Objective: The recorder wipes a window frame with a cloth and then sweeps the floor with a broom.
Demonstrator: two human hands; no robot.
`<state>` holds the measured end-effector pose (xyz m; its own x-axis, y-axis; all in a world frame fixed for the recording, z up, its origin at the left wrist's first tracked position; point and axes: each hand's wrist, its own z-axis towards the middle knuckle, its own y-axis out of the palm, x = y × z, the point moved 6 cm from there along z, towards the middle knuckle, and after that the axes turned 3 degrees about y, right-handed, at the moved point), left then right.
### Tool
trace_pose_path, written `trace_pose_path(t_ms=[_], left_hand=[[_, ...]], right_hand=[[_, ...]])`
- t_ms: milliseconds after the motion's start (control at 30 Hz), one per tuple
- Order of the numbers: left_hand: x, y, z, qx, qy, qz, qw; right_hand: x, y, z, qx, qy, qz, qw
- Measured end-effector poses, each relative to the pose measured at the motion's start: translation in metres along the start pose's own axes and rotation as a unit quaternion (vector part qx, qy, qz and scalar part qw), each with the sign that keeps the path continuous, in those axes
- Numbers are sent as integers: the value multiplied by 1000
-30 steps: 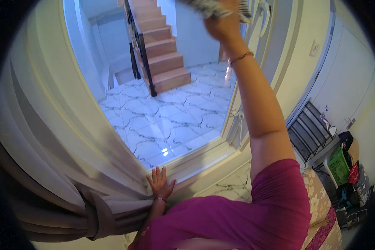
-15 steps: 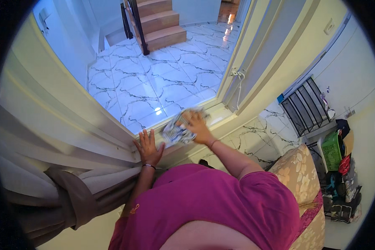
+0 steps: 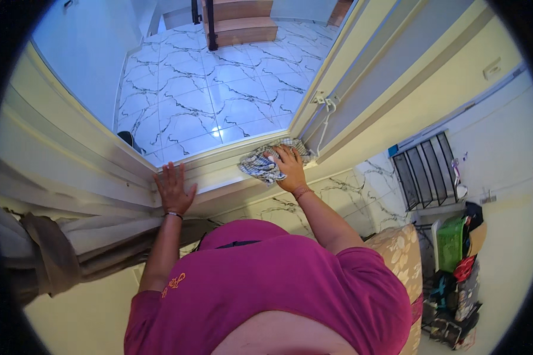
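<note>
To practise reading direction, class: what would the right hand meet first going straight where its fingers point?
Past its cloth, the right hand would probably meet the lower frame rail first, though depth is unclear.

Left of your left hand [image 3: 173, 190] hangs a tied-back curtain [image 3: 53, 254]; well ahead of your right hand [image 3: 288, 168], wooden stairs [image 3: 244, 32] meet marble-patterned floor tiles [image 3: 186, 100]; to its right you have a black-barred rack [image 3: 423, 171]; right and nearer you, floral upholstery [image 3: 400, 254] and a green basket [image 3: 450, 244].
</note>
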<state>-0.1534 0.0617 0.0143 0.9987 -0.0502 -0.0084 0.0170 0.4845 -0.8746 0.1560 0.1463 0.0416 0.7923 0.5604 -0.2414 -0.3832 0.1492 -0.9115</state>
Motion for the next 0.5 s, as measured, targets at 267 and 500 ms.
trace_pose_path(t_ms=[267,500], left_hand=[[-5,-10,6,-16,-33,40,999],[-1,-10,7,-132,-108,54,984]], right_hand=[[-33,25,6,-54,-122,52,990],[33,-2,-2,-24,-68,20,997]])
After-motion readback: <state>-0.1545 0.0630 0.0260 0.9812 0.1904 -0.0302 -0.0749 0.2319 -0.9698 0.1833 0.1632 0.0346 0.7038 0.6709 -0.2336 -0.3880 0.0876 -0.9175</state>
